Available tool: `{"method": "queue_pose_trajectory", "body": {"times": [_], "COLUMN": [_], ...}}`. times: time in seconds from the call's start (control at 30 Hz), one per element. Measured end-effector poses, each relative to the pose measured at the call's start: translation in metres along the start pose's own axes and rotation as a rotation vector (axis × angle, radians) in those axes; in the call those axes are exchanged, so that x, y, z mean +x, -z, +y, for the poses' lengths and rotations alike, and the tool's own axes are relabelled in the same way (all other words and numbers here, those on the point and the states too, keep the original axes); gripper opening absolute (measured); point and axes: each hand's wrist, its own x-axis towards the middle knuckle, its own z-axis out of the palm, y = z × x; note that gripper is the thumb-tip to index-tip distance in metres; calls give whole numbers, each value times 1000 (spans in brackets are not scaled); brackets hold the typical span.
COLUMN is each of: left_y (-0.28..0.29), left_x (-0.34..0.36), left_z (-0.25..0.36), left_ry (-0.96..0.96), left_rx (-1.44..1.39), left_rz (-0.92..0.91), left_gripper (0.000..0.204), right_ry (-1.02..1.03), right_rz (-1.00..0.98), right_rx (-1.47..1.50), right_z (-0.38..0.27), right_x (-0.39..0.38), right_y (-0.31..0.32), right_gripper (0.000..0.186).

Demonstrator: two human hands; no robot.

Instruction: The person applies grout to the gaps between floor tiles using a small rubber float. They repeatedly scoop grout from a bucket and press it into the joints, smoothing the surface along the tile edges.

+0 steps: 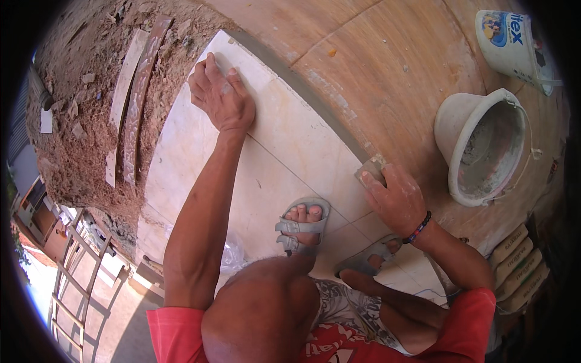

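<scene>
Cream floor tiles (284, 115) with thin dark joints lie under me. My left hand (223, 97) presses on the far tile near its outer corner, fingers apart and slightly bent, holding nothing. Closed around a small flat grey-brown scraper-like piece (367, 172) is my right hand (396, 199). That piece touches the right edge of the tiles, and its exact kind cannot be made out. Along this edge runs a strip of wet grey mortar (315, 103), between the cream tiles and the brown tiled floor (375, 72).
A mortar-smeared bucket (451, 130) tilts at the right, with a white printed tub (502, 48) beyond it. Stacked tile boxes (514, 266) stand lower right. At the left are rough soil (78, 139), two narrow strips (138, 103) and a ladder (72, 284).
</scene>
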Motion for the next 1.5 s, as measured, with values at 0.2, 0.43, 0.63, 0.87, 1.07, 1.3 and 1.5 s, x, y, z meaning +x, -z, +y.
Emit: {"method": "queue_pose_trajectory", "body": {"times": [0.2, 0.43, 0.63, 0.87, 1.07, 1.3, 1.5], "left_y": [2, 1, 0, -1, -4, -4, -5], "left_x": [-1, 1, 0, 1, 1, 2, 3], "left_z": [-4, -6, -3, -7, -9, -11, -12], "left_ry": [-6, -20, -15, -37, -64, -59, -65], "left_rx": [9, 70, 67, 80, 91, 117, 112], "left_rz": [4, -13, -7, 32, 42, 27, 16], "left_gripper": [51, 52, 51, 51, 51, 51, 53], "right_ry": [-359, -1056, -1107, -1137, -1195, -1142, -1117], "right_rz": [-192, -112, 164, 151, 194, 194, 211], "right_rx": [239, 1573, 1352, 907, 911, 792, 764], "right_z": [27, 61, 63, 62, 55, 60, 47], "right_x": [-54, -56, -77, -95, -104, -132, -130], "right_y": [30, 15, -5, -18, -20, -27, -40], "right_gripper": [29, 29, 32, 37, 35, 35, 32]}}
